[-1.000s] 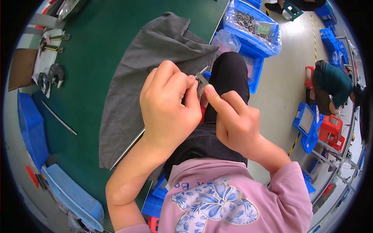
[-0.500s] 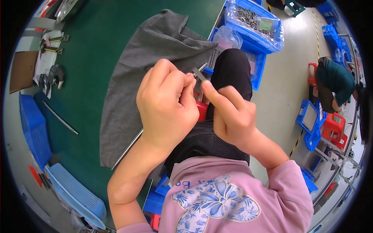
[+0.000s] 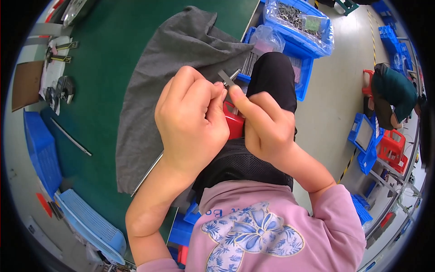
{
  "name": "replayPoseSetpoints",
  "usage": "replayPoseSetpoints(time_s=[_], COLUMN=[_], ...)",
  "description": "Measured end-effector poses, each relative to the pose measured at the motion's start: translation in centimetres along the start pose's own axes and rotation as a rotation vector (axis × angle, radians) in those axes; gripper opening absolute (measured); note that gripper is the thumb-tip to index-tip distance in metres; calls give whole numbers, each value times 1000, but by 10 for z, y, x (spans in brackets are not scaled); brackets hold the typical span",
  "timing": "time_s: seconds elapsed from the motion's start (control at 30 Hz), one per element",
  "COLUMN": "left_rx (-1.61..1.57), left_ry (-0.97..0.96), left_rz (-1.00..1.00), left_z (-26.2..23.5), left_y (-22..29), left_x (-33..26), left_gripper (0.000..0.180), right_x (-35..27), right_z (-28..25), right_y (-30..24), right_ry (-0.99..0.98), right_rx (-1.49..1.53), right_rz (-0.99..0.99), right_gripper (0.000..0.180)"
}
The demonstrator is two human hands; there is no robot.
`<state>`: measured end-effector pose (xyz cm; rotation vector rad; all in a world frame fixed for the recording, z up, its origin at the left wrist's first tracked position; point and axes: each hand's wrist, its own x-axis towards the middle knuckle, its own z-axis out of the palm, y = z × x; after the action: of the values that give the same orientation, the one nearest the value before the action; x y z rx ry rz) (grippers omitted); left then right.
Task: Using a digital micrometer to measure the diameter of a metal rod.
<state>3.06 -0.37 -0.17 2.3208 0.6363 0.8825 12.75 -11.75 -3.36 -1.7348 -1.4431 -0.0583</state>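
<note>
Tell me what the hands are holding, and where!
The left hand grips a metal rod near its upper end; the right hand pinches a flat grey strip by its lower part.

The right hand (image 3: 269, 124) has moved to the far left, bringing its thumb closer to the pinched fingertips of the left hand (image 3: 190, 120). The flat metal strip (image 3: 225, 77) has travelled with it: a second ago its end only just reached the slim metal rod (image 3: 237, 73), and now it crosses over and sticks out beyond on the left. More of the red plastic surface (image 3: 234, 124) shows between the hands. The view has shifted, so the far edge crops more of the green stool (image 3: 348, 6).
</note>
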Motion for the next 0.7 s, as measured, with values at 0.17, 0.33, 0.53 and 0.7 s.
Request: replayPoseSetpoints(time_s=[0.17, 0.33, 0.53, 0.7], left_rx=[3, -16, 1, 16], left_ry=[-10, 4, 20, 13], left_rz=[1, -3, -19, 5], left_z=[-1, 1, 0, 0], left_y=[1, -1, -1, -1], left_x=[1, 0, 2, 1], left_gripper=[17, 16, 17, 17], right_x=[7, -5, 2, 5], right_z=[6, 10, 6, 4], right_y=[5, 8, 4, 2], right_ry=[57, 143, 29, 22], right_rx=[-26, -26, 42, -12], right_rz=[-45, -53, 2, 0], right_gripper=[47, 46, 39, 41])
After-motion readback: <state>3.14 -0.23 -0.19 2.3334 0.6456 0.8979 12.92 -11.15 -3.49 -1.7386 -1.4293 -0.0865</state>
